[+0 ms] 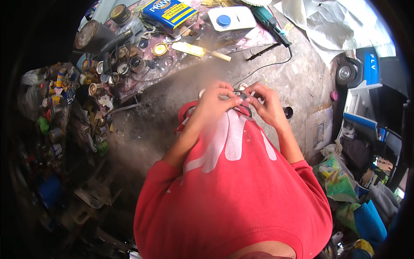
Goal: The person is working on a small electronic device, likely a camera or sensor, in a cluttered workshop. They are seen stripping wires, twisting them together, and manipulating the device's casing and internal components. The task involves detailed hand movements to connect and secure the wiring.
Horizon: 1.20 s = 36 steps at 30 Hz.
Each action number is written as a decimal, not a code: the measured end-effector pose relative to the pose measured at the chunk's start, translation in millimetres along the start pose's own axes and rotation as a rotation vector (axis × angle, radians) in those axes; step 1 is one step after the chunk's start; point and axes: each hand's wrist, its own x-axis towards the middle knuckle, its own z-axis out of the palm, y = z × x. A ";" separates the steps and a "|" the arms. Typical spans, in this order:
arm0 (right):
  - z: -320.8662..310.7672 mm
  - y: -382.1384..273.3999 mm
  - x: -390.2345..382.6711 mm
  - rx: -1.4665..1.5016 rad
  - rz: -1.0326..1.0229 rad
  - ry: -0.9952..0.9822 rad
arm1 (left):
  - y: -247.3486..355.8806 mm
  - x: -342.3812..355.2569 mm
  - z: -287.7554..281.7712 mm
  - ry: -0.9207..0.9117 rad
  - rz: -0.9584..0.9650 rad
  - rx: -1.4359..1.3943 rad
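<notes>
Your left hand [219, 97] and right hand [264, 102] meet in front of you, just beyond the far hem of your red shirt [254, 185]. Between their fingertips is a small dark piece [243, 97], mostly covered, so its exact shape cannot be told. Your left hand is narrow, thumb and fingers pinched on the piece from the left; your right hand pinches it from the right, its fingers curled. A small white thing [243, 86] shows just beyond the piece; whether it touches your fingers is unclear.

Far and to the left stands a paint-stained table [146, 77]. On it you have a blue-and-yellow can [169, 13], a white container [233, 19] with a blue cap to its right, and a green power tool [266, 20] farther right. The tool's black cord [288, 58] curves over the grey floor [302, 82] toward your hands. Nearer than the can lie a round yellow tin [160, 48] and a flat pale tool [189, 49] with a wooden handle.

To the right of your right hand, a black round thing [288, 112] sits on the floor. Pale sheeting [345, 30] spreads at the far right; a green-and-white plastic bag [338, 181] lies on the near right.
</notes>
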 end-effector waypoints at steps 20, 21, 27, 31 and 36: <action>18.4 -2.6 2.6 0.164 0.094 0.161 | 1.4 20.2 -16.3 -0.152 -0.377 -0.560; 15.9 -8.6 3.1 0.173 0.140 0.166 | -2.3 23.0 -19.1 -0.171 -0.384 -0.545; 5.8 -3.1 9.2 -0.070 -0.279 0.272 | 4.7 26.7 -11.4 -0.150 -0.425 -0.536; -3.3 -12.5 10.7 -0.198 -0.510 0.241 | -33.1 34.8 -12.9 -0.371 -0.455 -0.890; -6.3 -16.2 7.0 -0.177 -0.575 0.102 | -25.5 28.3 -29.0 -0.422 -0.619 -0.849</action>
